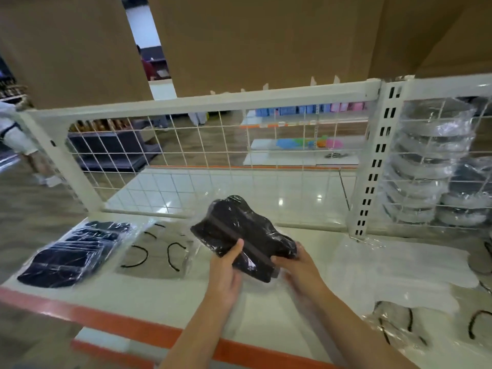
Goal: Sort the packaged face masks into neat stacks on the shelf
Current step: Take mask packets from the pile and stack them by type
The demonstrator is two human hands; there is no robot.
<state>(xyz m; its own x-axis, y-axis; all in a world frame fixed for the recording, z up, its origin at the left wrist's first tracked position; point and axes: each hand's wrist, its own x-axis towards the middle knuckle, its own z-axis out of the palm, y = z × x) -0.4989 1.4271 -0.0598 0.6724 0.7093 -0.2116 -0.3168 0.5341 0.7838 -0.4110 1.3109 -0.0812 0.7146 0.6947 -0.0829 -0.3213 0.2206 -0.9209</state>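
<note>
Both forearms come up from the bottom edge over the orange shelf lip [111, 319]. Left hand [226, 272] grips the near-left end of a black mask bundle [242, 235], thumb on top. Right hand [300, 265] clasps the bundle's near-right end, fingers partly under the clear wrap. Bundle is several black masks in plastic, tilted, raised above the white shelf [266, 310] at centre, not touching it.

Far left on the shelf: black stack [72, 254] of wrapped masks, lying flat, fanned a bit. Just right of it, a pale pack [159, 251] with black ear loops showing, flat, near the stack's edge; contact unclear. Right side: white packs [399, 270] spread loosely, overlapping. Near-right corner: more wrapped masks with black loops [399, 326], blurred.

Wire grid [213, 145] backs the shelf. Slotted upright [378, 161] stands at right; behind the next grid panel, wrapped grey masks [426, 166] piled high.
</note>
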